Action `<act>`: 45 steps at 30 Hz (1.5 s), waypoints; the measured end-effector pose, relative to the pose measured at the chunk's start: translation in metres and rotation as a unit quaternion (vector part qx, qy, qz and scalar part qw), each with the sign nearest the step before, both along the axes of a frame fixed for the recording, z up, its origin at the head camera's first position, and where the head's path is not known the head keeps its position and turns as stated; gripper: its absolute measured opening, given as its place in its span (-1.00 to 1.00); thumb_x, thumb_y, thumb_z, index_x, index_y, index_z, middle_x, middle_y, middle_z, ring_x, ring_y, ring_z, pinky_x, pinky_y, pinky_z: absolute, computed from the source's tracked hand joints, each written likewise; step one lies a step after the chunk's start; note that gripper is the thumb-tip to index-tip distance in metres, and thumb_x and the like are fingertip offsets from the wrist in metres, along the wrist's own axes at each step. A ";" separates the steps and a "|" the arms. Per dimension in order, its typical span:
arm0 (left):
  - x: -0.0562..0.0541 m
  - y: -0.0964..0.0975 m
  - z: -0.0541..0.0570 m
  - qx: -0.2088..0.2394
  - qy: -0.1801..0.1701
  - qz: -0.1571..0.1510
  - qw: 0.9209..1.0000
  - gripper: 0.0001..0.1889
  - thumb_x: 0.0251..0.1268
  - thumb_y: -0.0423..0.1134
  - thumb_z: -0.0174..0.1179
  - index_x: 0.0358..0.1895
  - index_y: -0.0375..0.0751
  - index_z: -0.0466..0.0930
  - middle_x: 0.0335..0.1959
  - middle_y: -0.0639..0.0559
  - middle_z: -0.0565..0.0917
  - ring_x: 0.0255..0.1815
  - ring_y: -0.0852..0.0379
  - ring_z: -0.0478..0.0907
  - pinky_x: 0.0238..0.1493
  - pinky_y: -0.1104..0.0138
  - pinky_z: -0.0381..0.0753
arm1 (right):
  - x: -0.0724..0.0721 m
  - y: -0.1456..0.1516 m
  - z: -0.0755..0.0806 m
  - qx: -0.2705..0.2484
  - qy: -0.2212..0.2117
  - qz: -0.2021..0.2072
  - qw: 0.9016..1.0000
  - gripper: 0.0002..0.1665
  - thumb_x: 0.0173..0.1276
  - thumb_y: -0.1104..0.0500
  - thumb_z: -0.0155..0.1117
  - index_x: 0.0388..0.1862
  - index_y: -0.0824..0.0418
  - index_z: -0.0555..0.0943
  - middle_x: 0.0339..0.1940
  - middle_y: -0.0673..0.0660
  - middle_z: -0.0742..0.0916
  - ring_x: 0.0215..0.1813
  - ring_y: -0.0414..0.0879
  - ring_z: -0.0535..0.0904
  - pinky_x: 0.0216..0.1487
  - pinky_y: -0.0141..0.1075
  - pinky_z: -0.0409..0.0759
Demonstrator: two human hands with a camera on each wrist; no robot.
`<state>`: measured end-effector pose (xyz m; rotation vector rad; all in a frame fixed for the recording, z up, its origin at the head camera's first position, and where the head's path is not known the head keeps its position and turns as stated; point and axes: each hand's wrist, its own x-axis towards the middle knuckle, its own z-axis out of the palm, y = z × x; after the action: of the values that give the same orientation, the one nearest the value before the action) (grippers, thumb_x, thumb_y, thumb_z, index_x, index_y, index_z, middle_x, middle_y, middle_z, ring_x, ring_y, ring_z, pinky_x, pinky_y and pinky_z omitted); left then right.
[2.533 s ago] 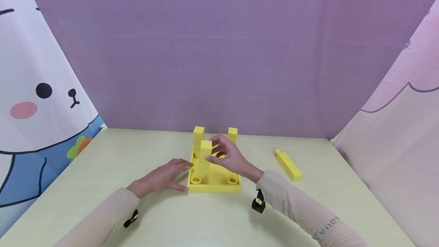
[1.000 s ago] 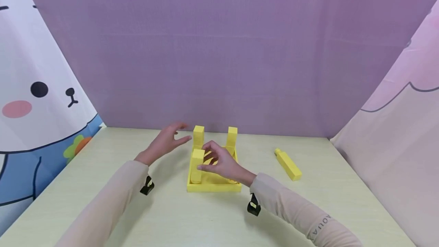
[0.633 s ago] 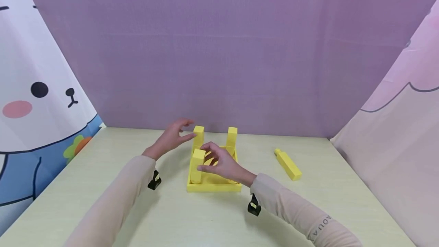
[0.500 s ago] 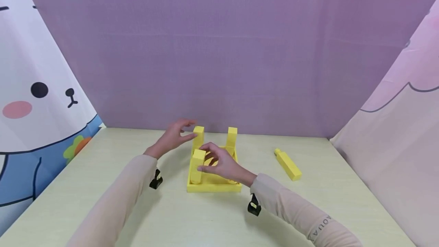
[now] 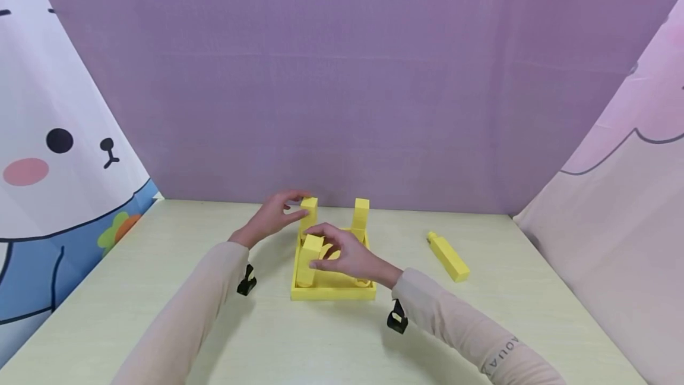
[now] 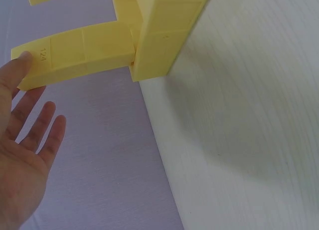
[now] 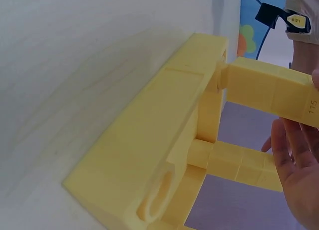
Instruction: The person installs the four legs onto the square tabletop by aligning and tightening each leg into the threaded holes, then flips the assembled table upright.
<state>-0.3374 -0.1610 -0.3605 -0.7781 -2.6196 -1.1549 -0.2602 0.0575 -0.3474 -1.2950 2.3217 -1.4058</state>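
Observation:
A yellow tray-like base (image 5: 333, 294) with raised edges lies on the table, square yellow posts standing from it. My right hand (image 5: 350, 252) pinches the front-left post (image 5: 307, 269) between thumb and fingers; this post leans slightly right, its lower end at the front-left socket. In the right wrist view that post (image 7: 269, 88) carries the number 115. My left hand (image 5: 274, 217) pinches the top of the back-left post (image 5: 312, 223); the left wrist view shows its thumb on that post (image 6: 75, 50), by the number 124. Nothing stands in the front-right round socket (image 7: 157, 195).
Another post (image 5: 360, 218) stands upright at the base's back right corner. One loose yellow post (image 5: 449, 257) with a round peg end lies on the table to the right. A purple cloth (image 5: 342, 88) hangs close behind the base.
My left hand has gone from the base's left edge to the back-left post and now pinches it. My right hand has brought its post from over the base to the front-left socket.

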 end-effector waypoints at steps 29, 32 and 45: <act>-0.004 0.002 -0.002 0.041 -0.006 -0.036 0.999 -0.65 0.20 -0.27 0.19 0.06 -0.19 0.46 -0.06 -0.07 0.60 -0.05 -0.01 0.55 -0.02 0.12 0.58 | -0.020 0.008 0.003 0.021 0.018 0.036 0.999 -0.47 0.10 0.31 0.36 0.09 0.28 0.47 0.06 0.16 0.60 0.02 -0.01 0.51 -0.15 -0.21 0.62; -0.005 0.002 -0.003 0.048 -0.013 -0.039 0.998 -0.65 0.20 -0.27 0.19 0.06 -0.20 0.46 -0.05 -0.09 0.59 -0.04 -0.03 0.54 -0.01 0.10 0.57 | -0.023 0.006 -0.003 0.013 0.009 0.016 1.000 -0.48 0.09 0.26 0.38 0.06 0.19 0.48 0.04 0.07 0.60 0.01 -0.06 0.52 -0.15 -0.22 0.62; -0.008 0.000 -0.006 0.045 0.004 -0.047 0.998 -0.66 0.21 -0.26 0.19 0.04 -0.22 0.45 -0.09 -0.08 0.61 -0.07 -0.01 0.56 -0.08 0.16 0.60 | -0.016 -0.008 -0.006 -0.010 0.018 -0.074 0.997 -0.53 -0.01 0.20 0.47 -0.13 0.16 0.47 -0.13 0.07 0.61 -0.15 -0.08 0.57 -0.32 -0.24 0.62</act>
<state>-0.3451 -0.1608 -0.3666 -0.8944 -2.5294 -1.2826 -0.2764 0.0498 -0.3529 -1.1850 2.4787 -1.4630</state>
